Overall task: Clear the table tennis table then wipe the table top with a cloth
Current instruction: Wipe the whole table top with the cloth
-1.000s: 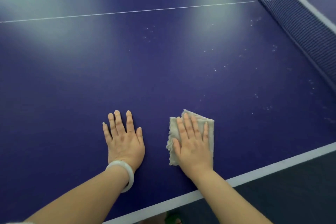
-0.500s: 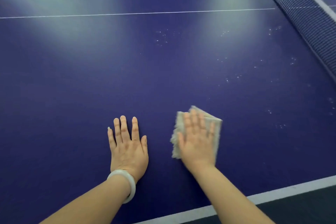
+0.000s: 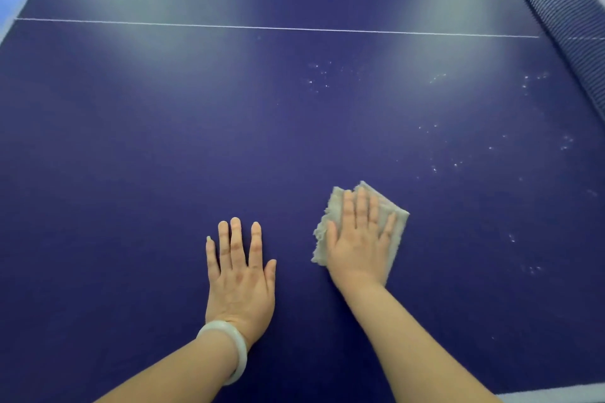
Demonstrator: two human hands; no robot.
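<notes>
Right hand: flat on the cloth, fingers straight, pressing it to the desk.
Left hand: flat on the bare desk, near the cloth, apart.
Net: along the right edge.

Table top: dark blue, two broad pale patches of glare at the far side.
Lines: thin white line across the far part; white border at the near right.
Net: dark mesh along the far right.
Specks: small white flecks scattered over the right half.
Cloth: pale beige, folded, frayed on the left, flat under the right hand.
Left hand: flat on the bare surface, fingers straight, near the cloth, apart from it.
</notes>
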